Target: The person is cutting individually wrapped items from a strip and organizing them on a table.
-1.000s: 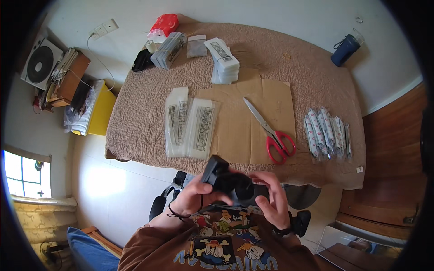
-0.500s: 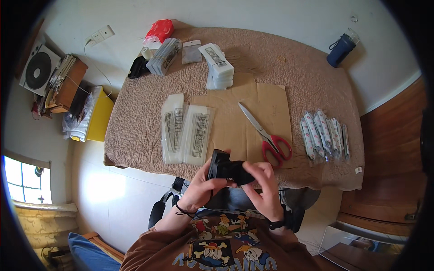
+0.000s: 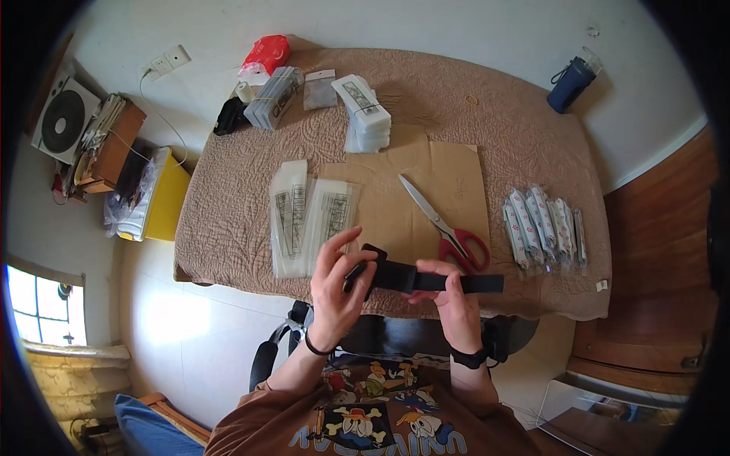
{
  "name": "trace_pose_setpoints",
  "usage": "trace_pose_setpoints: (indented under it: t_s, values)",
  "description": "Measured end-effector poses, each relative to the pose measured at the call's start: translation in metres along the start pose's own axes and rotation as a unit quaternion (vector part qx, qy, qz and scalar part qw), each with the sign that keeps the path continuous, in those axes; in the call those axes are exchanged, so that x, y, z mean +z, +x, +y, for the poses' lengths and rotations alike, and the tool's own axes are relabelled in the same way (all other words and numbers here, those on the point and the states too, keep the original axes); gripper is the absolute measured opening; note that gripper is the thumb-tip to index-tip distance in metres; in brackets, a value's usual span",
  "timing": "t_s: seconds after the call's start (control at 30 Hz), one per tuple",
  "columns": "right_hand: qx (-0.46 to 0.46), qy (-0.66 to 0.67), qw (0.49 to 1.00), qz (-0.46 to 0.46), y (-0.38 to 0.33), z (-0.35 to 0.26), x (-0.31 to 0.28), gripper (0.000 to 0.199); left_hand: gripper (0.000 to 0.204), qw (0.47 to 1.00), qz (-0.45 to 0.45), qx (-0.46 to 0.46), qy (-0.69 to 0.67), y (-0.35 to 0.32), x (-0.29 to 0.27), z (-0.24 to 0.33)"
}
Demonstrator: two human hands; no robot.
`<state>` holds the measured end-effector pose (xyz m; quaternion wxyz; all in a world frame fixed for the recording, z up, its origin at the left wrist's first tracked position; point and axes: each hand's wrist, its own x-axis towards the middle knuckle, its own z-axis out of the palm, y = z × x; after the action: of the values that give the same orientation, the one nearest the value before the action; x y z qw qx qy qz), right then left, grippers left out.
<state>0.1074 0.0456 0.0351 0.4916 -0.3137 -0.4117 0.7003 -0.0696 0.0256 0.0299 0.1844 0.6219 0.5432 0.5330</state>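
Note:
Above the table's near edge I hold a black strap with a boxy end (image 3: 394, 277) sideways between my hands. My left hand (image 3: 336, 277) closes on its boxy left end, with the index finger raised. My right hand (image 3: 453, 304) pinches the band, and a flat black length sticks out to the right past its fingers. Red-handled scissors (image 3: 433, 215) lie just beyond my right hand, blades pointing away. Past my left hand are flat clear plastic sleeves (image 3: 329, 220) with dark printing. What the black thing is, I cannot make out.
A flattened cardboard sheet (image 3: 456, 178) lies mid-table. Behind it stands a banded stack of white packs (image 3: 366, 114); patterned wrapped packets (image 3: 532, 224) sit at the right. A grey bundle (image 3: 272, 99), a red bag (image 3: 266, 53) and a blue bottle (image 3: 572, 83) are at the back.
The black strap has been drawn out lengthwise to the right. My right hand has moved from over it to gripping its band, and my left index finger has lifted.

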Motion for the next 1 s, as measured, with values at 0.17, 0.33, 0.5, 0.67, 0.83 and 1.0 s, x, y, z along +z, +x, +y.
trace_pose_setpoints:
  t_s: [0.17, 0.33, 0.5, 0.67, 0.83, 1.0]
  values:
    - [0.030, -0.038, 0.998, 0.029, 0.001, 0.003, -0.012, 0.031, 0.026, 0.988, 0.030, -0.005, 0.154, 0.004, -0.001, -0.008]
    - [0.061, -0.126, 0.989, 0.049, -0.006, 0.002, -0.020, 0.024, 0.029, 0.991, 0.007, -0.060, 0.119, 0.004, -0.004, -0.016]
    - [0.070, -0.161, 0.984, 0.036, -0.008, -0.002, -0.015, 0.015, 0.033, 0.980, 0.151, 0.004, 0.131, 0.009, 0.000, 0.007]
    - [0.012, -0.188, 0.982, -0.015, -0.008, -0.001, -0.021, 0.015, 0.034, 0.951, -0.199, 0.194, -0.135, -0.009, 0.006, 0.024]
    - [-0.051, -0.271, 0.961, -0.007, -0.019, 0.016, -0.039, 0.024, 0.028, 0.961, -0.207, 0.153, -0.102, 0.027, 0.053, 0.013]
    - [0.003, -0.283, 0.959, -0.023, -0.026, 0.010, -0.037, 0.029, 0.031, 0.937, -0.270, 0.215, -0.059, 0.023, 0.063, 0.016]
